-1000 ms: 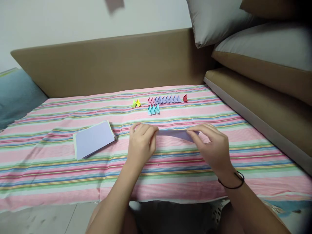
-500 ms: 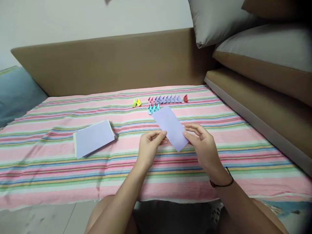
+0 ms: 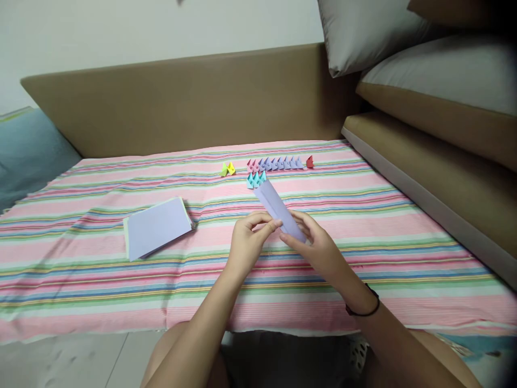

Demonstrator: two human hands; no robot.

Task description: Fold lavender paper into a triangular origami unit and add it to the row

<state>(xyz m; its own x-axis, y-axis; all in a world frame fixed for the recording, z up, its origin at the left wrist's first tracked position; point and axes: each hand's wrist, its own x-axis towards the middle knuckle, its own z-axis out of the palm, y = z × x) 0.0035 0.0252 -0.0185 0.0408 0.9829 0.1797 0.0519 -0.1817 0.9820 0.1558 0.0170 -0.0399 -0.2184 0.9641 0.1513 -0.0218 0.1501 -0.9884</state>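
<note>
A lavender sheet of paper [image 3: 278, 207] is bent over lengthwise into a narrow strip, raised above the striped cloth. My left hand [image 3: 252, 237] pinches its near left edge between thumb and fingers. On the other side, my right hand [image 3: 313, 240] grips the paper with the thumb in front and the fingers behind. Just beyond the paper's far end sit small turquoise folded paper pieces [image 3: 256, 180]. Behind those runs a row of lavender folded pieces [image 3: 280, 163] with pink ones [image 3: 252, 166] at its left end.
A stack of paper [image 3: 159, 229], lavender on top, lies at left on the striped cloth [image 3: 100, 291]. Yellow folded pieces [image 3: 228, 168] and a red one [image 3: 309, 161] flank the row. Cushions [image 3: 436, 81] are piled at right, before a brown backrest [image 3: 181, 108]. A blue pillow [image 3: 32, 153] is at far left.
The lavender paper went from a flat sheet to a lengthwise fold. My right hand moved left, closer to my left hand, bringing its edge over.
</note>
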